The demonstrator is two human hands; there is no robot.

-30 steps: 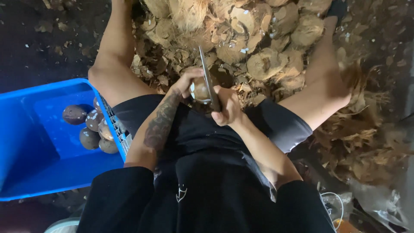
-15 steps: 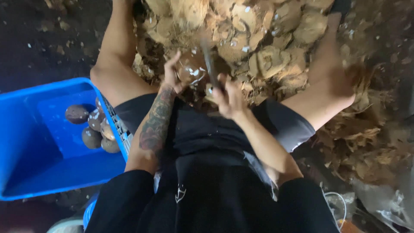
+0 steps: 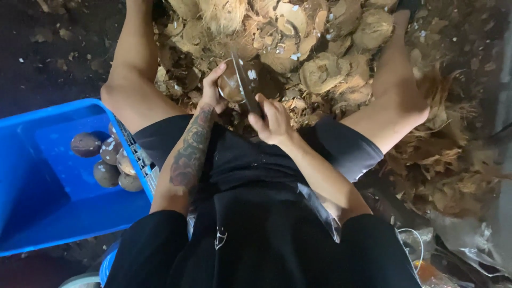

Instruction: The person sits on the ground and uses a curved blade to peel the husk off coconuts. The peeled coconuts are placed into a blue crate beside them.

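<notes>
Back together since a moment ago, left hand (image 3: 213,90) cups the coconut (image 3: 233,82), right hand (image 3: 272,120) grips the cleaver (image 3: 246,85) against it

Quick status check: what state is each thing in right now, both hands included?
Left hand: cupped around the coconut, holding it.
Right hand: closed on the knife handle.
Coconut: brown, partly pared, held above the husk pile.
Knife: blade laid against the coconut.
Blue crate: open, a few peeled coconuts in one corner.
Husk pile: loose shells and fibre heaped between the legs.
</notes>
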